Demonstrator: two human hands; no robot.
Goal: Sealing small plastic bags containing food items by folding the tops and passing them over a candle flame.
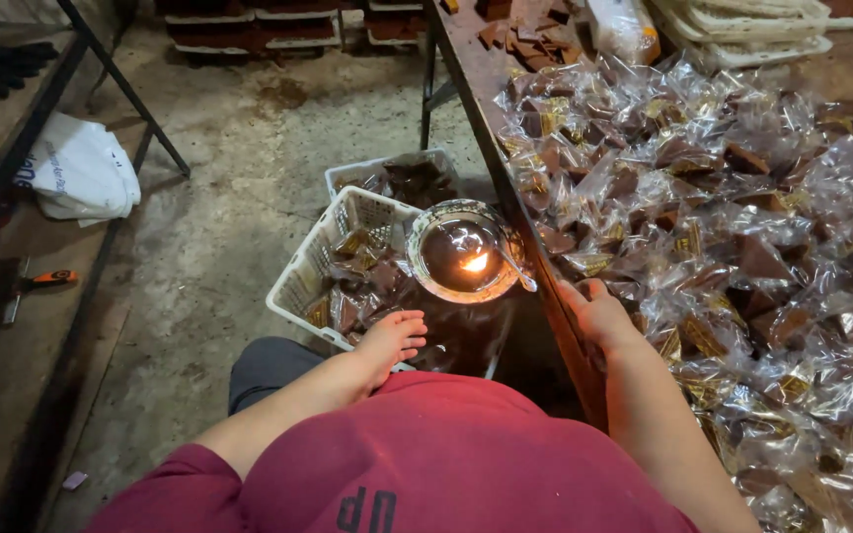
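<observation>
My left hand (393,338) hangs with its fingers spread over the near edge of a white plastic basket (300,279), holding nothing. The basket holds brown wedge-shaped pieces in clear wrappers. My right hand (596,312) lies flat on the left edge of the table (474,61), its fingertips touching the nearest clear packets. Nothing shows in its grip. Between the hands stands a round metal bowl (463,255) with a small flame burning inside it. A large heap of clear-wrapped brown pieces (733,227) covers the table on the right.
A second white basket (394,176) with wrapped pieces sits behind the first on the concrete floor. A white bag (81,170) and an orange-handled tool (39,280) lie on a low shelf at left. Stacked white trays (752,28) stand at the table's far end.
</observation>
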